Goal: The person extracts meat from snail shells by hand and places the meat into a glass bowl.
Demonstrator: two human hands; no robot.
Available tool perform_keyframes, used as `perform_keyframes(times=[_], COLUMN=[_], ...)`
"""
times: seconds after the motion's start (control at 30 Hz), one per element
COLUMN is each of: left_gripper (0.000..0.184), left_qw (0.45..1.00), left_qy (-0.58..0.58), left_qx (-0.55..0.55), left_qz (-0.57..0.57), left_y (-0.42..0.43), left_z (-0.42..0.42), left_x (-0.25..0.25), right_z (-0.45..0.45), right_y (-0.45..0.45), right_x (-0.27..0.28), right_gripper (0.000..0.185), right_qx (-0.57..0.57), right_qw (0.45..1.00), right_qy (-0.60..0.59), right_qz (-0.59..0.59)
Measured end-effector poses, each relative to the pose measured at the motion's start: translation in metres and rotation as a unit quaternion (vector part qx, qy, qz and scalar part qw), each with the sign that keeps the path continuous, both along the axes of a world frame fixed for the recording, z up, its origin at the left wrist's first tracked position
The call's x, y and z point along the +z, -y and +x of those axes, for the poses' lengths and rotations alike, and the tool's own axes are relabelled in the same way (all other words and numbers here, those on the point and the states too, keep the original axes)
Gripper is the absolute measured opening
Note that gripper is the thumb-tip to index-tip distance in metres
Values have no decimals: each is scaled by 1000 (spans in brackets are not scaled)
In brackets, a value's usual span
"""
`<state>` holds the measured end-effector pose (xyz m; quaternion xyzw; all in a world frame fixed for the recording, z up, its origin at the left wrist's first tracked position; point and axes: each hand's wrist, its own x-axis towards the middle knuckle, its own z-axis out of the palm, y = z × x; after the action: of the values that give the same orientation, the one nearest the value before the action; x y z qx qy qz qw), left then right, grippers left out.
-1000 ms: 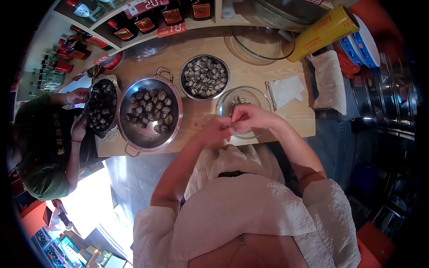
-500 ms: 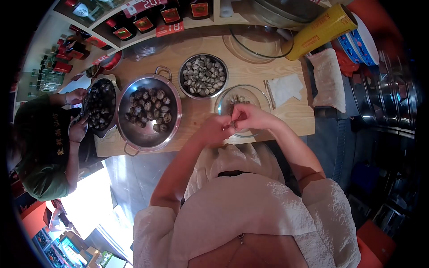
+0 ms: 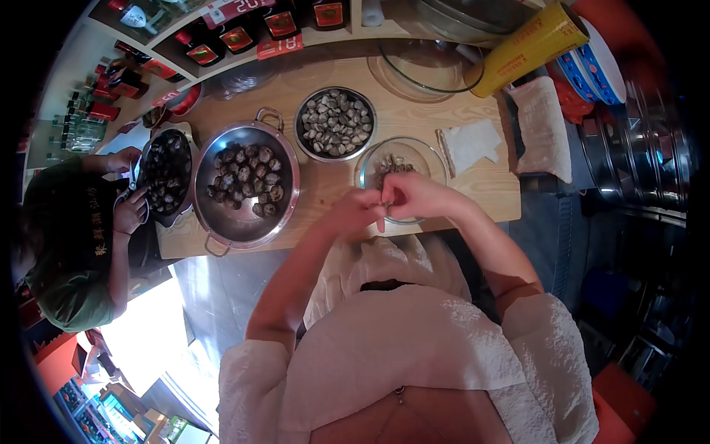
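Observation:
My left hand (image 3: 359,212) and my right hand (image 3: 416,195) meet over the front rim of a clear glass bowl (image 3: 441,164). The fingertips of both are closed in a pinch around something small, which they mostly hide. Small shellfish pieces (image 3: 393,163) lie inside that bowl, just beyond my right fingers. To its upper left, a steel bowl (image 3: 298,133) holds many grey clams (image 3: 338,120). Farther left is a large two-handled steel pan (image 3: 290,194) with dark, round snail-like shells (image 3: 248,175) in it.
At the left, another person (image 3: 81,229) works over a tray of dark shells (image 3: 166,172). A folded white cloth (image 3: 471,146) lies right of my bowl. Behind stand a large glass bowl (image 3: 436,94), a yellow roll (image 3: 529,52) and shelves with bottles (image 3: 237,37).
My hands have shifted slightly at the bowl's front rim, and a left finger now points down toward me. The other person's hands have moved a little over the tray.

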<state>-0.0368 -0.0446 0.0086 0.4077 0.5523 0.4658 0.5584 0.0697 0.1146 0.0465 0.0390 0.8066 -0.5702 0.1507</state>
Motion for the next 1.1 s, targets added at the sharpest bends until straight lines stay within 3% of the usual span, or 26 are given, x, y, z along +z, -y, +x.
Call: perform_keyframes(times=[0.07,0.17,0.27,0.33,0.43,0.57,0.63,0.77,0.87,1.0,1.1], left_gripper=[15,20,19,20,22,32,34,36,36,35,35], left_qw=[1000,1000,1000,998,989,981,978,971,988,987,995], left_qy=[-10,-20,20,55,118,140,154,183,146,141,33], left_qx=[22,-17,-3,18,37,34,64,112,22,47,90], left_qz=[2,-11,10,-39,-84,-126,-128,-107,-39,-69,24], left_y=[-1,1,3,3,3,-2,-4,-7,-14,-26,-38], left_z=[2,-1,1,1,-3,-11,-7,-1,-7,-1,11], left_x=[5,-6,-9,0,-1,-17,-18,-18,-32,-38,-36], right_z=[0,0,2,2,2,3,6,9,10,8,5], right_y=[0,-2,-6,-10,-13,-2,3,0,-7,-11,-11], right_x=[0,-5,-11,-15,-21,-20,-22,-31,-33,-42,-45], right_gripper=[19,20,19,19,19,18,18,18,19,19,19], right_qx=[12,0,-7,-23,-48,-114,-137,-177,-180,-213,-249], right_qw=[999,999,990,957,942,955,978,954,945,939,933], right_qy=[9,41,59,115,133,115,64,84,112,109,107], right_qz=[33,-31,-124,-265,-304,-250,-146,-227,-251,-248,-237])
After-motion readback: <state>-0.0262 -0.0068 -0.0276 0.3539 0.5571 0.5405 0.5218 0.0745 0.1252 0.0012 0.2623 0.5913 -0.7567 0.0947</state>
